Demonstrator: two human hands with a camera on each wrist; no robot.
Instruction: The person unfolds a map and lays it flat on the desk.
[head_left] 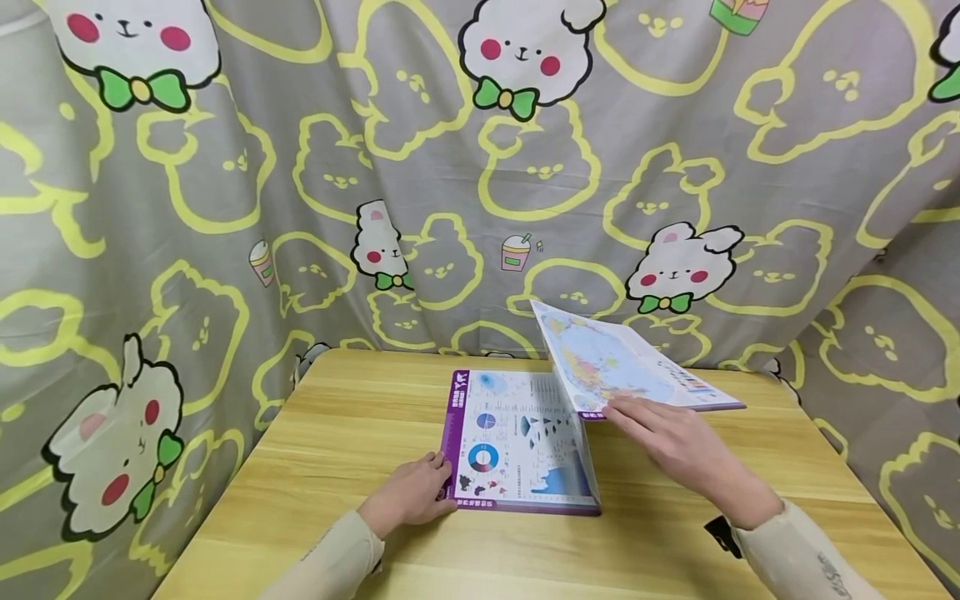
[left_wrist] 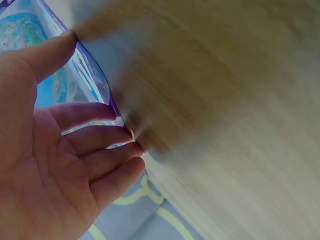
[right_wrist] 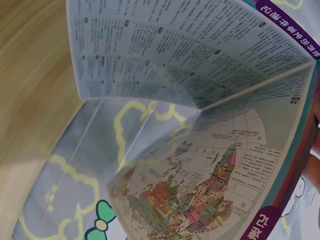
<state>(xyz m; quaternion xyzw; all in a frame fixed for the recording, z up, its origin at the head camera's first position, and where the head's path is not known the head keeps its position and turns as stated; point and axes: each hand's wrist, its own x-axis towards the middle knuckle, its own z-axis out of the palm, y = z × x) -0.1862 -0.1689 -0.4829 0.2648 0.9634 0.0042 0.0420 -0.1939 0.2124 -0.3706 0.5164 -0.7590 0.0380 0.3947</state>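
A folding world map sheet point(head_left: 536, 454) lies partly on the table, its left panel flat and printed with charts and a purple border. Its right part point(head_left: 611, 354) is lifted at a slant, showing a coloured map on top. My left hand point(head_left: 412, 490) rests at the lower left edge; in the left wrist view its thumb and slightly bent fingers touch the rim. With my right hand point(head_left: 678, 446) I hold the near edge of the raised part. From the right wrist, the underside shows text and a coloured regional map point(right_wrist: 200, 205), with fingertips point(right_wrist: 312, 167) at the edge.
The wooden table point(head_left: 322, 425) carries the sheet near its middle. A grey curtain point(head_left: 420, 175) with yellow outlines and white rabbits hangs right behind the table and along its sides. A small black object point(head_left: 722, 535) shows beside the right cuff.
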